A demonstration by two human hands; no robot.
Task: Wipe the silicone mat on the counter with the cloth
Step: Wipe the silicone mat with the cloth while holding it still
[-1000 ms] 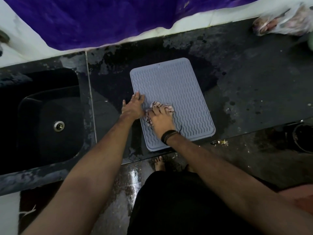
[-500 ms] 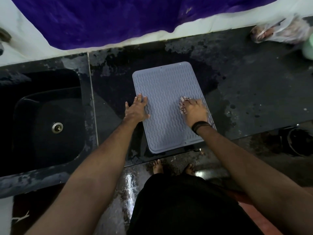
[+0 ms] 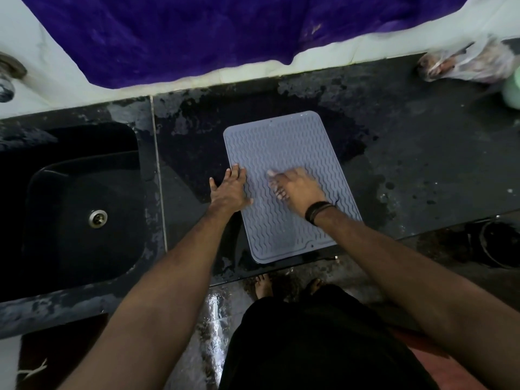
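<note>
A grey silicone mat (image 3: 284, 144) with wavy ridges lies on the dark wet counter (image 3: 422, 164), its near edge close to the counter's front. My left hand (image 3: 229, 190) presses flat on the mat's left edge, fingers spread. My right hand (image 3: 298, 188), blurred with motion, rests on the middle of the mat and covers a bunched pale cloth (image 3: 277, 190); only a little of the cloth shows under the fingers. A dark band circles my right wrist.
A black sink (image 3: 84, 209) with a metal drain lies left of the mat. A purple fabric (image 3: 197, 38) hangs over the white back wall. A plastic bag (image 3: 467, 63) and a pale green object (image 3: 512, 88) sit at the far right. A dark round object (image 3: 495, 243) stands below the counter edge.
My right hand with the cloth swept from the mat's left side to its right edge, then back to the middle. My left hand stayed pressed on the left edge.
</note>
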